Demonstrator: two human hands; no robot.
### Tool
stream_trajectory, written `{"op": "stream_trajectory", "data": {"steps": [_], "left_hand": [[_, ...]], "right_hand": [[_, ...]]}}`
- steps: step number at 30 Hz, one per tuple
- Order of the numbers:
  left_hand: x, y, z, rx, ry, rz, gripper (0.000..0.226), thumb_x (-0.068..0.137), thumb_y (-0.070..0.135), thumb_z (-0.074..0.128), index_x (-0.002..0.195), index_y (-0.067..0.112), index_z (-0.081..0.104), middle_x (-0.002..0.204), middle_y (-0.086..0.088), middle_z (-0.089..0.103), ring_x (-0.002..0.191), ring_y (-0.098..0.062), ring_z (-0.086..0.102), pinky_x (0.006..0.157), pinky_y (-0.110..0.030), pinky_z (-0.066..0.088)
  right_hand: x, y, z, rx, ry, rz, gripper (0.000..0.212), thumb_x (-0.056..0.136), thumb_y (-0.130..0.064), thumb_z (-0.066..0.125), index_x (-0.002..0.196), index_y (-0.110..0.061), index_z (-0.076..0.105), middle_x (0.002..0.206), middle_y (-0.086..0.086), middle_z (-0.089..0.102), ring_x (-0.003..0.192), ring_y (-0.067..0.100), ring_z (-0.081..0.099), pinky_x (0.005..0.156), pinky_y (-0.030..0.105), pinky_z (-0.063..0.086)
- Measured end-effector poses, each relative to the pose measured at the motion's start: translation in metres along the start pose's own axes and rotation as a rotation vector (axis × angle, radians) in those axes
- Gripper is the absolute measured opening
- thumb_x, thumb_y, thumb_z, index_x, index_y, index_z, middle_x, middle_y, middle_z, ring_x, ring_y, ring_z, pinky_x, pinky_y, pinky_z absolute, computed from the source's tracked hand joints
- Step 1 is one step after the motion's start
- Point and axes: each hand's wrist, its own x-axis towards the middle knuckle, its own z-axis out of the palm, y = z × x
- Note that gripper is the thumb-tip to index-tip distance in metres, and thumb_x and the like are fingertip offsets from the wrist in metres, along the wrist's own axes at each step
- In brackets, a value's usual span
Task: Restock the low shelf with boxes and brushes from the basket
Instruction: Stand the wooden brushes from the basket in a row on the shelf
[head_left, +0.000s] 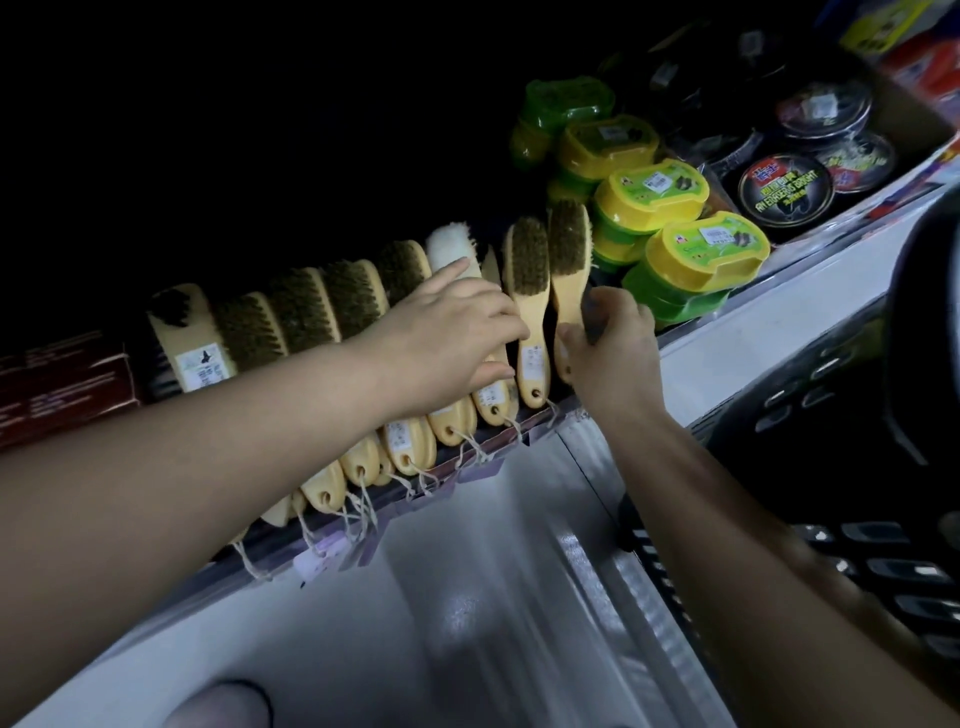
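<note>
A row of several wooden shoe brushes (306, 312) with brown bristles stands on edge along the low shelf (470, 467), handles and string tags pointing out. My left hand (452, 332) lies on the row with fingers spread, pressing the brushes next to a white-bristled brush (452, 244). My right hand (608, 343) grips the handle of the rightmost brush (569, 254), which stands upright at the end of the row, beside another brush (527, 275). The black basket (857, 561) is at the right, its contents out of sight.
Stacked yellow-and-green polish tubs (706, 249) sit right of the brushes. Round black tins (784, 189) fill a carton farther right. A dark red box (62, 384) lies at the left end of the shelf. White floor (467, 623) lies below.
</note>
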Motion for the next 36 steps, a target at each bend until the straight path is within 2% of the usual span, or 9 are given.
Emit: {"op": "stream_trajectory", "data": {"steps": [5,9,12,15,20,25,32,34,36], "left_hand": [[-0.060,0.007,-0.033,-0.065,0.051,-0.056,0.043,0.091,0.047,0.046,0.131,0.031,0.048,0.134,0.009,0.048,0.131,-0.010,0.034,0.114,-0.024,0.000],[-0.150,0.007,-0.056,-0.132,-0.033,-0.183,0.042,0.092,0.042,0.050,0.130,0.025,0.050,0.131,0.005,0.051,0.122,-0.014,0.043,0.106,-0.028,0.031],[-0.219,-0.001,-0.058,-0.136,-0.085,-0.378,0.054,0.091,0.047,0.050,0.140,0.030,0.036,0.142,0.009,0.040,0.131,-0.009,0.035,0.109,-0.023,0.027],[-0.268,-0.011,-0.054,-0.120,-0.128,-0.601,0.082,0.086,0.060,0.048,0.150,0.028,0.009,0.157,0.008,0.012,0.143,-0.008,0.011,0.114,-0.018,0.007],[-0.295,-0.027,-0.041,-0.056,-0.278,-0.771,0.119,0.077,0.066,0.057,0.145,0.012,-0.024,0.156,-0.004,-0.025,0.144,-0.016,-0.019,0.108,-0.023,-0.014],[-0.310,-0.038,-0.036,-0.072,-0.298,-0.750,0.105,0.086,0.051,0.057,0.148,0.013,-0.019,0.157,-0.004,-0.022,0.146,-0.018,-0.010,0.114,-0.024,-0.001],[-0.327,-0.033,-0.043,-0.129,-0.216,-0.698,0.096,0.089,0.047,0.054,0.149,0.014,-0.012,0.158,-0.002,-0.016,0.146,-0.016,-0.009,0.112,-0.023,-0.007],[-0.348,-0.030,-0.051,-0.177,-0.174,-0.685,0.094,0.088,0.049,0.055,0.151,0.016,-0.008,0.159,0.001,-0.011,0.146,-0.012,-0.007,0.108,-0.018,-0.010],[-0.374,-0.028,-0.060,-0.208,-0.119,-0.698,0.090,0.088,0.052,0.053,0.152,0.018,0.000,0.160,0.004,-0.001,0.146,-0.010,0.001,0.109,-0.014,-0.006]], "right_hand": [[-0.037,-0.030,-0.002,0.054,-0.059,-0.173,0.030,0.086,-0.022,0.062,0.114,-0.013,0.055,0.113,0.008,0.049,0.105,0.027,0.051,0.092,0.040,0.042],[-0.094,-0.071,0.017,0.076,-0.407,-0.378,0.022,0.088,-0.025,0.061,0.109,-0.018,0.058,0.110,0.003,0.051,0.099,0.018,0.053,0.083,0.026,0.041],[-0.138,-0.099,0.036,0.125,-0.734,-0.418,0.030,0.089,-0.028,0.060,0.118,-0.022,0.055,0.119,-0.001,0.048,0.103,0.009,0.049,0.087,0.020,0.040],[-0.165,-0.120,0.056,0.183,-0.903,-0.426,0.044,0.091,-0.028,0.059,0.132,-0.025,0.044,0.133,-0.005,0.043,0.115,0.003,0.043,0.099,0.019,0.035],[-0.176,-0.145,0.084,0.210,-0.937,-0.412,0.051,0.090,-0.019,0.060,0.135,-0.030,0.037,0.138,-0.009,0.043,0.120,0.000,0.041,0.101,0.014,0.034],[-0.185,-0.146,0.103,0.157,-0.869,-0.455,0.059,0.081,-0.012,0.069,0.128,-0.033,0.041,0.128,-0.005,0.052,0.118,0.006,0.048,0.101,0.024,0.040],[-0.182,-0.154,0.099,0.036,-0.892,-0.402,0.065,0.075,-0.004,0.074,0.107,-0.049,0.040,0.102,-0.031,0.047,0.090,-0.015,0.052,0.071,-0.001,0.039],[-0.185,-0.167,0.093,-0.131,-0.886,-0.445,0.064,0.076,-0.011,0.074,0.124,-0.037,0.040,0.104,-0.026,0.042,0.095,-0.009,0.046,0.081,-0.002,0.033],[-0.193,-0.185,0.089,-0.320,-0.844,-0.522,0.072,0.079,-0.023,0.072,0.139,-0.023,0.032,0.123,-0.007,0.040,0.115,0.008,0.042,0.100,0.017,0.032]]}}
